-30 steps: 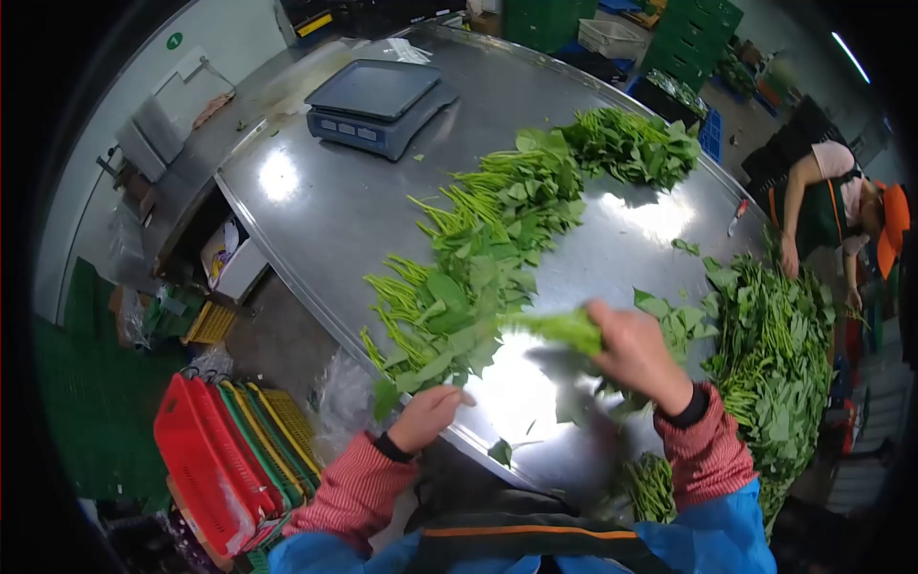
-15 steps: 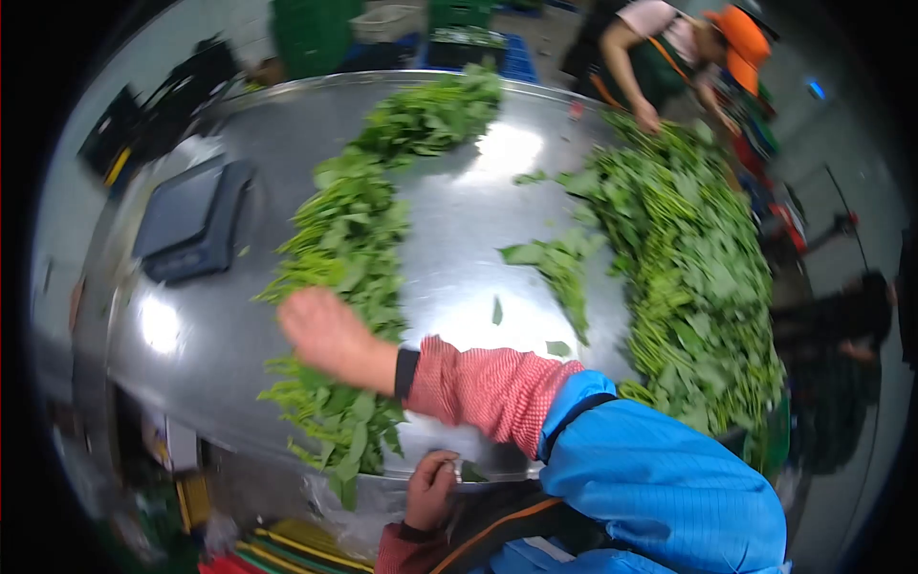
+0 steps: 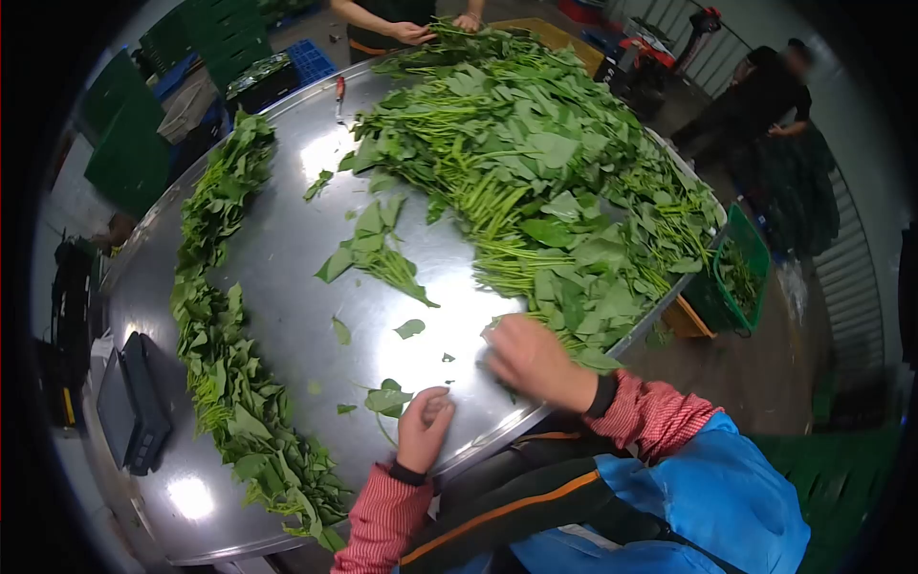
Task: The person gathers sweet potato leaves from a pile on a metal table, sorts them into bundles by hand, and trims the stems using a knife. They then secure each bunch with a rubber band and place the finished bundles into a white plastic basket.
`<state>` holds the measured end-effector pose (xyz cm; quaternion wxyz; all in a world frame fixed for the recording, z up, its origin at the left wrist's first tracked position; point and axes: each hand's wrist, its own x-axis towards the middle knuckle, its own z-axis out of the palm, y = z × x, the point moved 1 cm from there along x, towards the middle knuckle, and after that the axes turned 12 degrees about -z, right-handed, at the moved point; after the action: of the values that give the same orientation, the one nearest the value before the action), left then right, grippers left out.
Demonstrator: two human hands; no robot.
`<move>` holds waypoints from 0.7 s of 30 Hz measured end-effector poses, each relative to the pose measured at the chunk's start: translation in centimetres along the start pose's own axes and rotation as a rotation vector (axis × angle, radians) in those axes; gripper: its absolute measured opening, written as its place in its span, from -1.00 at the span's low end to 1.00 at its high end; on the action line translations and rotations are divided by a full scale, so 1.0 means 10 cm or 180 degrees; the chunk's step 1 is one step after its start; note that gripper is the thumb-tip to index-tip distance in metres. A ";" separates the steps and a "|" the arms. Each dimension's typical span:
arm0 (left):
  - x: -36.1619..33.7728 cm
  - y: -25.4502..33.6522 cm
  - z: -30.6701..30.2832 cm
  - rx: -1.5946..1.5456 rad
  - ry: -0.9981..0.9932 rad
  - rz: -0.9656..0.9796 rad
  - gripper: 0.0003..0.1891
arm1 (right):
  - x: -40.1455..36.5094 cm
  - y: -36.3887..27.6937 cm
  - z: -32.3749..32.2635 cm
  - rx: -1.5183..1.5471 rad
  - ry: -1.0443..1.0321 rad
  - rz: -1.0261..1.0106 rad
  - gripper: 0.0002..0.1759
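Note:
My left hand (image 3: 424, 430) is at the table's near edge with its fingers curled in; what they hold, if anything, is hidden. Just beside it lies a small leafy sprig (image 3: 387, 397), its thin stem running down toward the hand. My right hand (image 3: 540, 359), smeared by motion, is over the near end of a large heap of leafy green stems (image 3: 574, 210); its fingertips are too blurred to read. A small loose bunch of stems (image 3: 378, 251) and a few single leaves (image 3: 409, 329) lie on the metal table (image 3: 296, 316).
A long row of leafy stems (image 3: 229, 354) runs along the left side, with a dark scale (image 3: 134, 402) beyond it. A co-worker's hands (image 3: 416, 33) touch the heap's far end. A red-handled tool (image 3: 339, 91) lies near there. A green crate (image 3: 741, 273) stands at right.
My right hand has moved from the left row over to the large heap on the right. The view has turned to the right. My left hand remains near the table's front edge.

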<state>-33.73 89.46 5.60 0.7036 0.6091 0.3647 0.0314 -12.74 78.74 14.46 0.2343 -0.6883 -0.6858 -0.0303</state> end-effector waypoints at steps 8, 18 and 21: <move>0.16 0.08 1.16 -0.2311 -0.0803 -0.1884 -0.66 | 0.25 1.25 -0.35 -0.0168 -0.0316 0.0215 -0.24; 0.51 0.19 2.05 -0.3177 0.0101 -0.1066 -0.71 | -0.23 1.31 0.07 0.0153 -0.0957 0.0077 0.22; 0.61 0.35 2.26 -0.3089 0.0631 -0.0776 -0.69 | -0.42 1.39 -0.05 0.0227 -0.0789 -0.0119 0.24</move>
<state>-15.44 74.51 5.58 0.8660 0.1594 0.4415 0.1725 0.46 75.33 9.48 0.1714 -0.6652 -0.7228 0.0751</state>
